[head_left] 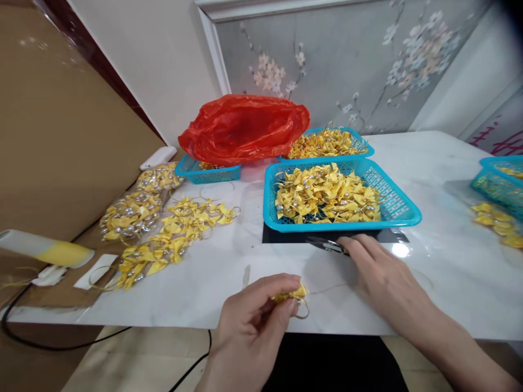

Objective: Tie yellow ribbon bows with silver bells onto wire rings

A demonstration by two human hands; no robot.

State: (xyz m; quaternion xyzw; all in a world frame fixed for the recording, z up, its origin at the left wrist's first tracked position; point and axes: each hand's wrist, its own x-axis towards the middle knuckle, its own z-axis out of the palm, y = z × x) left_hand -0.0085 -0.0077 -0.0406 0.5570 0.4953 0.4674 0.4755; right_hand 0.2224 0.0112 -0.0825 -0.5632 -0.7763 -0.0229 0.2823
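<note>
My left hand [255, 321] pinches a small yellow ribbon bow [301, 291] between thumb and fingers, above the table's front edge. A thin gold cord loop hangs from the bow, and a fine strand runs off to the right. Closed around the handle end of dark snips [324, 244] is my right hand [382, 277]; its fingers partly hide the tool. The snips' tip points left, just in front of a blue basket [342, 225] filled with yellow bows [327, 193] with silvery beads. The snips lie low, close to the tabletop.
More yellow bows [180, 234] are heaped on the white table [220, 294] at left, beside filled clear bags [133, 215]. A red plastic bag [245, 128] covers part of a small blue basket [216, 174]. Another basket [504, 179] stands far right. A yellow-and-white roll [49, 249] lies left.
</note>
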